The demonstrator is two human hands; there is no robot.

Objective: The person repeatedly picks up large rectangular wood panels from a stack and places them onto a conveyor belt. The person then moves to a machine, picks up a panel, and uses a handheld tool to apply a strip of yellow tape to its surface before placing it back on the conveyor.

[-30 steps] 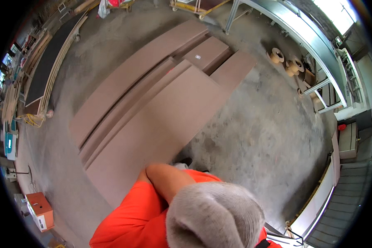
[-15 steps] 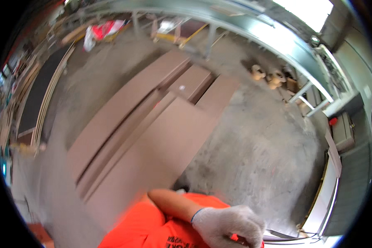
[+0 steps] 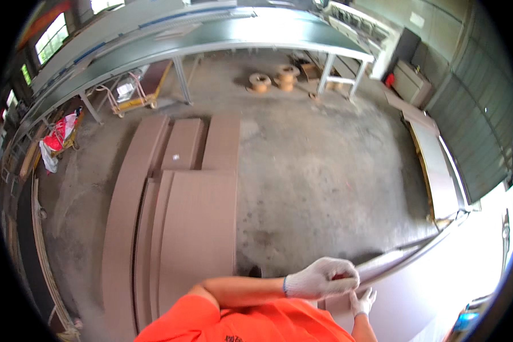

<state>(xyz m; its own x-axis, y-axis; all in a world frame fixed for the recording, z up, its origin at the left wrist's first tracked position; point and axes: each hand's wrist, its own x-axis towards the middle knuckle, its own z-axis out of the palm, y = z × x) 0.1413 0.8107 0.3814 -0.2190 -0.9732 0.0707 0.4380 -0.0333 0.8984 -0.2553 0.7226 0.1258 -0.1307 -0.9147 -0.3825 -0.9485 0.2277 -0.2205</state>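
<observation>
My left hand [image 3: 320, 277], in a whitish knit glove with a blue cuff edge, reaches across my orange shirt to the right. Its fingers are curled closed, and a dark reddish patch shows inside the curl, too small to name. Just below it my right hand [image 3: 363, 302], gloved as well, has its fingers spread against a large mauve-brown panel [image 3: 407, 296] at the lower right. On the floor to my left lie stacked long brown panels [image 3: 196, 222], apart from both hands.
A long green-topped conveyor table [image 3: 222, 34] spans the back. Beneath it stand a yellow cart [image 3: 137, 102] and wooden spools [image 3: 260, 83]. A pale panel stack [image 3: 433, 171] lies along the right wall. Dark boards [image 3: 28, 239] lie at far left.
My view has swung to the right, so the floor stack now sits further left and straighter. My right hand and the lower-right panel have come into view. My left hand stays curled.
</observation>
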